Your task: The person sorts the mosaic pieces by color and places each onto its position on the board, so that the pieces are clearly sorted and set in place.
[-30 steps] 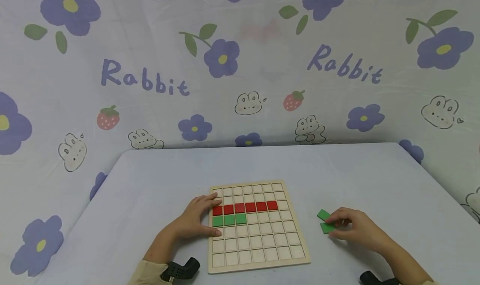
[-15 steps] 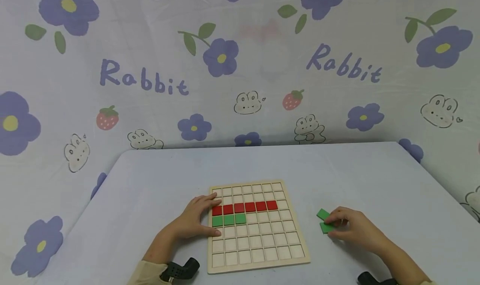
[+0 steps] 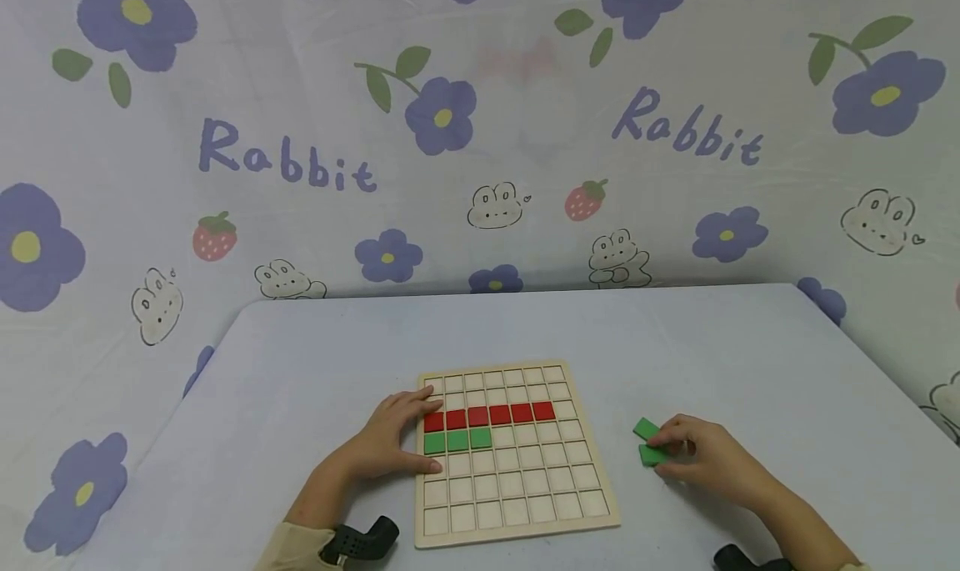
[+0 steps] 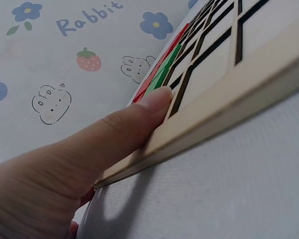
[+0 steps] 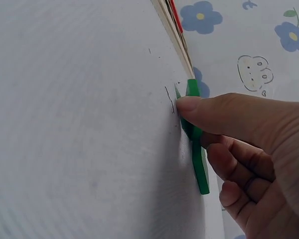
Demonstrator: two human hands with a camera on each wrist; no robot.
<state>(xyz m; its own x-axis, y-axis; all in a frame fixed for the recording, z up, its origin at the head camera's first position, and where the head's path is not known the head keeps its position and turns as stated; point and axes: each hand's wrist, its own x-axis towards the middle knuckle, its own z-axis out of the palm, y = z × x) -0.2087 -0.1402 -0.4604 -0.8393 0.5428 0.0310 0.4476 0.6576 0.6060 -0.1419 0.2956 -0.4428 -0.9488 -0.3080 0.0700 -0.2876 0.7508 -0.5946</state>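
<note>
A wooden grid board [image 3: 525, 533] lies flat on the table, with a row of red square tiles [image 3: 499, 414] and, below it, three green tiles [image 3: 458, 440] starting from the left side. My left hand [image 3: 386, 440] rests on the board's left edge, fingers spread; in the left wrist view its thumb [image 4: 152, 102] lies on the frame beside the cells. Right of the board, my right hand [image 3: 716, 458] pinches a green tile [image 3: 651, 455] between thumb and fingers. Another green tile [image 3: 645, 428] lies just behind it, near the fingertips. The fingers partly hide the pinched tile.
The white table [image 3: 337, 338] extends around the board. Behind it hangs a cloth [image 3: 525, 162] printed with flowers, rabbits and strawberries. Black wrist mounts [image 3: 363, 542] sit on both forearms near the front.
</note>
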